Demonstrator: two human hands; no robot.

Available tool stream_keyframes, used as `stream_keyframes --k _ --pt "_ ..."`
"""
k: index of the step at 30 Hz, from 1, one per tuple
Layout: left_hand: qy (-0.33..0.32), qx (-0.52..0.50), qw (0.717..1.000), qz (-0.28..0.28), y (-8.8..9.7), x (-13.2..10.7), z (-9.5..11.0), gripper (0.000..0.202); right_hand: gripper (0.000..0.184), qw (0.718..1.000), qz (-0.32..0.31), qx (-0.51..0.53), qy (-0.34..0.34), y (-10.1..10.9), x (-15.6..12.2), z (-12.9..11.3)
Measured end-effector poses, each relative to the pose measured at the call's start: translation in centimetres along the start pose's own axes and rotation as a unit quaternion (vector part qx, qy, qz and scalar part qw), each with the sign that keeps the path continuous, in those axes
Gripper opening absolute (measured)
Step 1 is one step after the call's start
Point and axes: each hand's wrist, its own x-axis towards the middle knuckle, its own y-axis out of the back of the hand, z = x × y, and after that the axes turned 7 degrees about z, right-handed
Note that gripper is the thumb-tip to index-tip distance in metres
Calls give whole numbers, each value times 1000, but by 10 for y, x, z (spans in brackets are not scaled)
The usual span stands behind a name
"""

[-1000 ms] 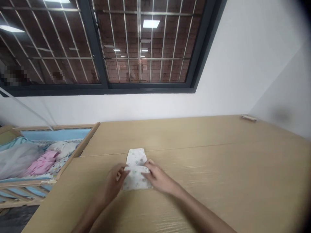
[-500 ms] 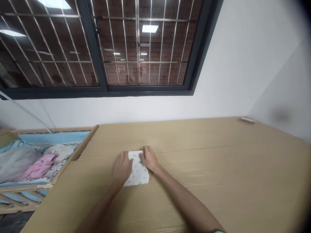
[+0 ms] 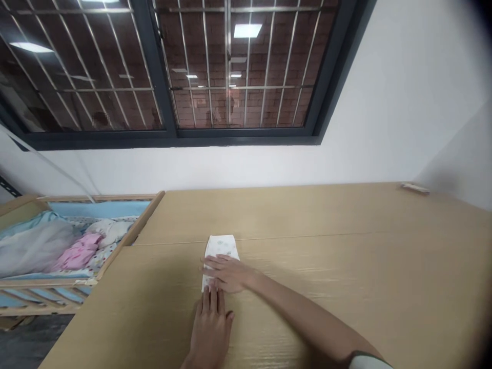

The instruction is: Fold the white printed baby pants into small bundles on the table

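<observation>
A small white cloth (image 3: 223, 245) with a faint print, seemingly folded, lies flat on the tan tabletop (image 3: 326, 287). Across its lower half rests my right hand (image 3: 226, 273), palm down with fingers stretched to the left. My left hand (image 3: 210, 320) lies flat just below, its fingertips at the cloth's near edge and close under the right hand. The right hand hides the lower part of the cloth. Neither hand grips it.
At the left stands a wooden crib (image 3: 149, 215) with blue lining, holding a pink cloth (image 3: 79, 252) and pale bedding. A barred, dark-framed window (image 3: 246, 138) is in the wall behind. A small flat object (image 3: 415, 188) lies at the table's far right corner.
My left hand has left the cloth's left side and come down to its near edge. My right hand has moved from the upper right corner down across the cloth, now flat. The view has shifted slightly.
</observation>
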Motion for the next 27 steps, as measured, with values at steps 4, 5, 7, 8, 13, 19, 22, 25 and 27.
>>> stream_keyframes --k 4,5,7,8,13,19,22,25,27 --pt "3 -21 1000 0 -8 -3 -5 48 56 999 16 -20 -38 12 13 41" --pt "0 -24 1000 1 -9 -4 -6 48 55 999 24 -19 -42 16 17 49" --pt "-7 -27 1000 2 -10 -4 -8 47 55 998 40 -15 -43 23 23 63" --pt "-9 -26 1000 0 -10 -4 -9 47 54 998 44 -14 -42 25 25 67" --pt "-16 -26 999 -28 -10 -2 -11 46 57 997 56 -35 -49 30 25 63" --pt "-98 -83 991 -48 -12 10 -52 37 45 982 119 -63 -130 45 -12 14" --pt "-131 -108 985 -42 -14 21 -79 36 45 987 86 -33 -130 50 -41 -12" --pt "-143 -132 981 -18 -19 28 -89 38 61 991 56 -25 -119 43 -67 -29" --pt "-126 -161 979 -10 -21 31 -87 39 58 990 72 -33 -118 34 -79 -34"
